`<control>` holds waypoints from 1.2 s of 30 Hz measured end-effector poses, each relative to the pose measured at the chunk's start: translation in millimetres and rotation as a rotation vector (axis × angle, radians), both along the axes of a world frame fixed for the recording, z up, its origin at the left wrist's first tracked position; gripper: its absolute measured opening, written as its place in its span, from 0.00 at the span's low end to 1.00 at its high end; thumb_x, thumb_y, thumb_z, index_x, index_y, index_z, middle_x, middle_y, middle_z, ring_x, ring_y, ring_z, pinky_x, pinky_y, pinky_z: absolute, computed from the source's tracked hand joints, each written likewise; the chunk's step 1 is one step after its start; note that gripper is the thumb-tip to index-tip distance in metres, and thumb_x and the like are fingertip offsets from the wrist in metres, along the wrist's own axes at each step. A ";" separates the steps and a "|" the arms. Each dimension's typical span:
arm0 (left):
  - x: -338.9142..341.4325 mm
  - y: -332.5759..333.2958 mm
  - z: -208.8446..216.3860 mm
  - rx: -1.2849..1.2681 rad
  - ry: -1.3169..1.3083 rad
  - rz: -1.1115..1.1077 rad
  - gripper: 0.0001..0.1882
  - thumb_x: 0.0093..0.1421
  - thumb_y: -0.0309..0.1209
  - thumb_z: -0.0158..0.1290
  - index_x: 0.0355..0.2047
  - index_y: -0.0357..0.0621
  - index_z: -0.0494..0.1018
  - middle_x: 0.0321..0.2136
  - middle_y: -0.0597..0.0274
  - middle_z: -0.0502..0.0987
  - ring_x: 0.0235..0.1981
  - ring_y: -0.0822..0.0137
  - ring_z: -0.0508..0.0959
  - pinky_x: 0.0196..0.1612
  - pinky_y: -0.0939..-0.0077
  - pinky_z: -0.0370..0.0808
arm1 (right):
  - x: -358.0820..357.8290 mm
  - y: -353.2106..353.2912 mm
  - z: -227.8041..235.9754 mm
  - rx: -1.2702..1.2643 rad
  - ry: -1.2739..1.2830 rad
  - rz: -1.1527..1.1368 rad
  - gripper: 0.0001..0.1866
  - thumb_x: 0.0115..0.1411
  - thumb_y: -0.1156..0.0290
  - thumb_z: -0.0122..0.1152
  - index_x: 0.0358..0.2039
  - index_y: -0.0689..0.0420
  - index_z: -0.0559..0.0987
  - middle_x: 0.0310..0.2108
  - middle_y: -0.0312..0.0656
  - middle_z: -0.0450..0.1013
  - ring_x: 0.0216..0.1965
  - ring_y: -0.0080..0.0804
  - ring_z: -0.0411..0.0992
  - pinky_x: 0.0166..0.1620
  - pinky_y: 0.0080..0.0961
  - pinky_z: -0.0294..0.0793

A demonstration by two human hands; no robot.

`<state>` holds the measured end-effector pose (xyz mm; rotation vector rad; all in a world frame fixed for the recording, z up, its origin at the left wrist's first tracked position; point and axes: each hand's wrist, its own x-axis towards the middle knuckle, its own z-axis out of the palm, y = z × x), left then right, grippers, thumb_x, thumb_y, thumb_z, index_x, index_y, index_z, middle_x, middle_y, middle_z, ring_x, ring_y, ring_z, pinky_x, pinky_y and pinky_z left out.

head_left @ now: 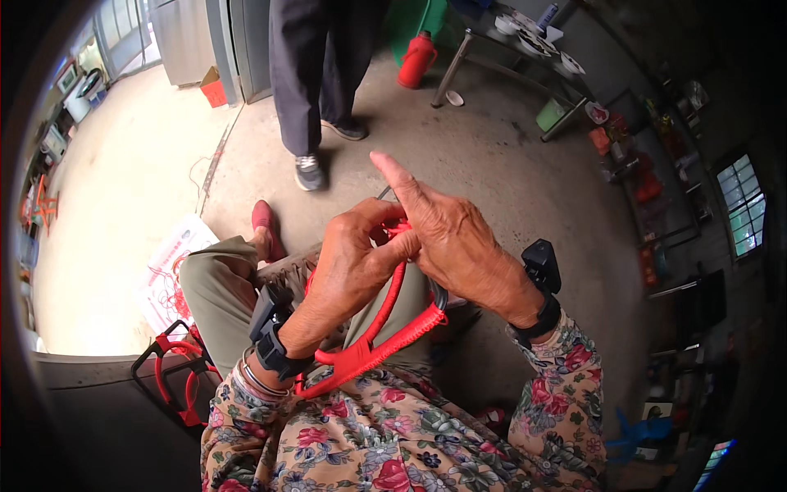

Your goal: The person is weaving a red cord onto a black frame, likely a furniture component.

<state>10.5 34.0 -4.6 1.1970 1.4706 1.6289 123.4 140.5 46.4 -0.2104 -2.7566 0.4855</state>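
Observation:
Over my lap is a curved dark frame [441, 297] wound in red cord [397, 336], with a flat red band across its lower part. My left hand [348, 258] is closed round the frame's upper end, thumb and fingers pinching the red cord there. Against it lies my right hand [467, 246], its index finger stretched outward and its thumb pressed to the same bunched cord. The right hand's other fingers are mostly hidden. To my left rests a second black frame [170, 373], partly wound in red. Loose red cord [168, 291] lies tangled on a white printed sheet [193, 238].
A person in dark trousers [299, 74] stands just ahead. Behind are a red thermos flask [418, 60] and a metal-legged table [504, 67] with dishes. A red box [214, 88] stands by the doorway. Shelves of goods [648, 180] line the right side.

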 end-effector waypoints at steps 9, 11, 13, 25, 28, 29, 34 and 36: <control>-15.8 0.4 -5.5 -0.076 0.344 -0.218 0.18 0.60 0.36 0.54 0.36 0.28 0.73 0.21 0.56 0.77 0.23 0.72 0.73 0.27 0.74 0.71 | 2.8 0.8 -11.4 -0.110 -0.110 0.036 0.47 0.47 0.81 0.61 0.65 0.50 0.49 0.39 0.54 0.72 0.38 0.52 0.73 0.39 0.40 0.73; -12.6 -0.1 -1.3 -0.160 0.352 -0.234 0.18 0.61 0.37 0.53 0.36 0.28 0.73 0.21 0.57 0.77 0.23 0.71 0.74 0.27 0.75 0.71 | 3.9 3.2 -14.9 -0.161 -0.113 0.044 0.47 0.49 0.78 0.62 0.66 0.47 0.47 0.39 0.53 0.72 0.38 0.51 0.74 0.38 0.42 0.74; -10.7 1.1 -1.0 -0.230 0.279 -0.253 0.18 0.61 0.38 0.53 0.36 0.28 0.73 0.22 0.57 0.77 0.25 0.73 0.74 0.29 0.77 0.71 | 4.2 3.5 -14.9 -0.172 -0.153 0.062 0.46 0.49 0.77 0.64 0.65 0.48 0.50 0.40 0.53 0.72 0.38 0.51 0.74 0.38 0.40 0.74; -1.2 -5.1 -21.8 -0.226 -0.329 -0.179 0.14 0.63 0.39 0.51 0.28 0.40 0.72 0.19 0.73 0.69 0.20 0.82 0.64 0.22 0.86 0.59 | 48.1 18.4 -15.2 -0.354 0.243 -0.136 0.27 0.48 0.75 0.63 0.51 0.61 0.71 0.40 0.44 0.71 0.41 0.33 0.71 0.47 0.27 0.70; -1.9 -11.9 -25.4 -0.252 -0.308 -0.158 0.15 0.63 0.39 0.51 0.28 0.40 0.72 0.19 0.74 0.69 0.20 0.82 0.64 0.23 0.86 0.59 | 75.1 9.6 -27.4 -0.819 0.215 -0.380 0.09 0.57 0.70 0.60 0.35 0.62 0.78 0.25 0.37 0.74 0.31 0.23 0.72 0.37 0.20 0.71; -1.7 -13.0 -26.8 -0.254 -0.285 -0.143 0.15 0.63 0.40 0.51 0.28 0.39 0.72 0.19 0.75 0.69 0.21 0.82 0.64 0.23 0.86 0.59 | 80.9 5.5 -34.6 -0.820 0.217 -0.382 0.09 0.57 0.70 0.60 0.35 0.62 0.78 0.25 0.37 0.74 0.31 0.23 0.72 0.37 0.20 0.71; 9.7 -16.1 -27.8 -0.283 0.045 -0.234 0.16 0.64 0.38 0.50 0.25 0.37 0.69 0.18 0.74 0.62 0.22 0.79 0.58 0.23 0.79 0.57 | 87.0 -15.9 -84.0 -0.750 0.248 -0.167 0.07 0.55 0.82 0.59 0.36 0.66 0.77 0.26 0.36 0.71 0.28 0.20 0.70 0.32 0.17 0.70; 11.8 -18.5 -24.8 -0.295 0.217 -0.231 0.17 0.63 0.37 0.50 0.25 0.35 0.68 0.17 0.66 0.63 0.20 0.75 0.59 0.23 0.76 0.59 | 84.4 -18.2 -99.9 -0.679 0.289 -0.176 0.08 0.54 0.80 0.61 0.36 0.66 0.77 0.24 0.38 0.69 0.27 0.22 0.69 0.30 0.18 0.69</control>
